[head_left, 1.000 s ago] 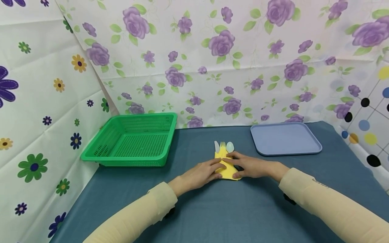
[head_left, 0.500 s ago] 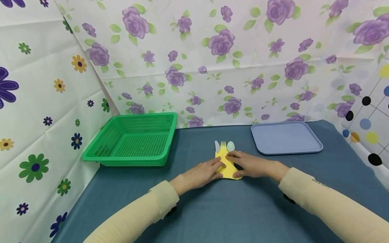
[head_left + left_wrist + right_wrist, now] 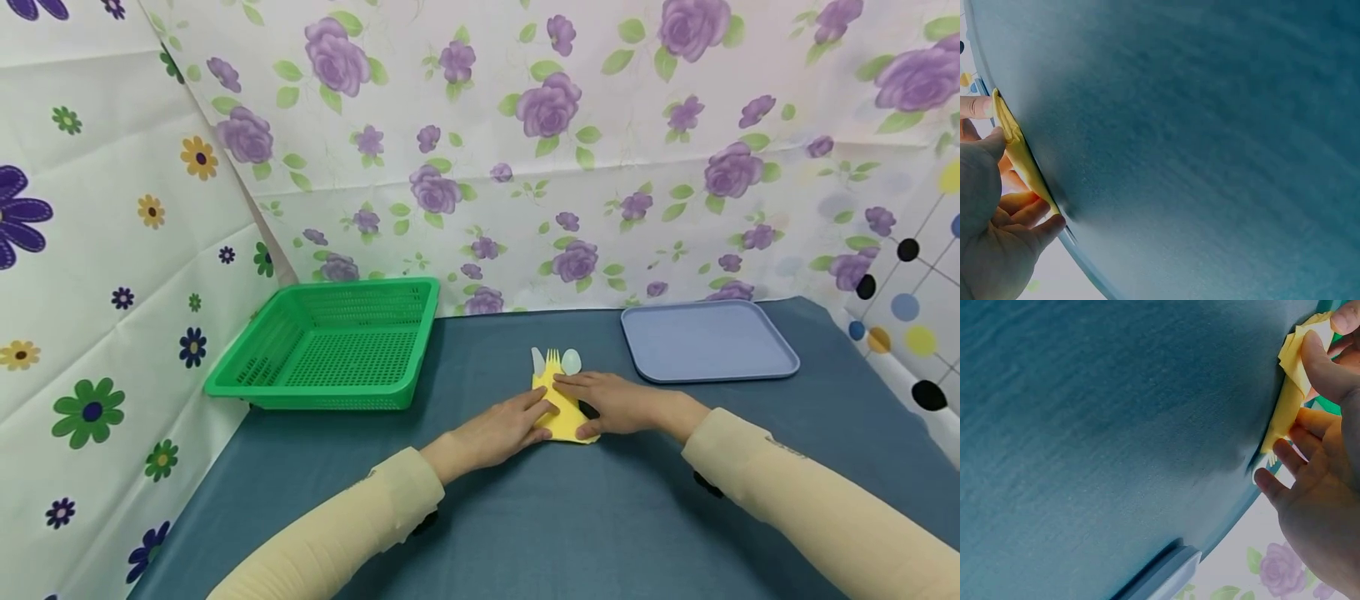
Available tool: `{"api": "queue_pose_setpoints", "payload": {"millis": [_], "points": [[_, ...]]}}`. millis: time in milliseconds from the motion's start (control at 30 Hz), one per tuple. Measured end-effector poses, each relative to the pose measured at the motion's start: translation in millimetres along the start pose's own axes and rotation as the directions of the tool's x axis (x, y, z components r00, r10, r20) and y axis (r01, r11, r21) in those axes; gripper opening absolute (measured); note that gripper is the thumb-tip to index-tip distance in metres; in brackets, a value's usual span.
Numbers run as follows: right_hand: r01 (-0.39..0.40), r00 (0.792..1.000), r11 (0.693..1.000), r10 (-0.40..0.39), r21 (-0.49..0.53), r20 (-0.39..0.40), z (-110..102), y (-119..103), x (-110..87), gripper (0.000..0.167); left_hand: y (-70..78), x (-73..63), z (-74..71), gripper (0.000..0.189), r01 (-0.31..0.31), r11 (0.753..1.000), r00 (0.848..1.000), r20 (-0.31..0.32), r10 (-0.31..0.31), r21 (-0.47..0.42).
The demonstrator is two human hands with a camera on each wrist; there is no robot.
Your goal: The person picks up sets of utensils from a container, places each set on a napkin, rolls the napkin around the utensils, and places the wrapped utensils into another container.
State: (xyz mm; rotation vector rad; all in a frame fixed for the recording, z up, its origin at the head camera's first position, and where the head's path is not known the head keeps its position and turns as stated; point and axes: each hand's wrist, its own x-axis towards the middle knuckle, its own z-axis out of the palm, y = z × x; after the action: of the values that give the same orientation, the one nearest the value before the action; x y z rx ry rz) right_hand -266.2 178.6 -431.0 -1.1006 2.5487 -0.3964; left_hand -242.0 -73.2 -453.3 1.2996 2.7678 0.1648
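Note:
A folded yellow napkin (image 3: 564, 417) lies on the blue-grey table, wrapped round the lower part of the cutlery. Out of its top stick a whitish knife (image 3: 537, 361), a pale yellow fork (image 3: 552, 357) and a pale spoon (image 3: 571, 361). My left hand (image 3: 498, 427) holds the napkin's left side, with bent fingers on top and the thumb low at its edge. From the right, my right hand (image 3: 618, 403) holds the other side, index finger across the front and thumb near the bottom corner. In the right wrist view, the napkin (image 3: 1291, 400) stands between thumb and fingers.
At the back left stands a green plastic basket (image 3: 411, 367) with perforated sides. A flat blue-grey tray (image 3: 705, 342) lies at the back right. Flowered cloth (image 3: 480, 100) hangs behind the table (image 3: 525, 533), and patterned sheets rise at both sides.
My right index finger has moved slightly up and back from the left hand's fingertips. Both hands stay on the napkin, and the cutlery keeps its place in it.

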Motion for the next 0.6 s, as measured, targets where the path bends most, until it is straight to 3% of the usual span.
{"api": "queue_pose_setpoints", "payload": {"millis": [267, 433, 600], "points": [[-0.014, 1.000, 0.999, 0.014, 0.048, -0.009, 6.3, 0.8, -2.8, 0.084, 2.2, -0.9, -1.3, 0.046, 0.021, 1.000, 0.999, 0.027, -0.020, -0.010], [-0.019, 0.992, 0.996, 0.030, 0.086, -0.125, 15.3, 0.7, -10.2, 0.084, 2.8, -2.3, -0.5, 0.046, 0.015, 1.000, 1.000, 0.022, -0.015, 0.002], [-0.061, 0.963, 0.992, 0.088, 0.112, -0.255, 17.6, -3.8, -13.9, 0.078, 4.0, -2.4, -2.6, 0.048, 0.039, 0.999, 0.999, 0.035, -0.039, 0.010]]}}
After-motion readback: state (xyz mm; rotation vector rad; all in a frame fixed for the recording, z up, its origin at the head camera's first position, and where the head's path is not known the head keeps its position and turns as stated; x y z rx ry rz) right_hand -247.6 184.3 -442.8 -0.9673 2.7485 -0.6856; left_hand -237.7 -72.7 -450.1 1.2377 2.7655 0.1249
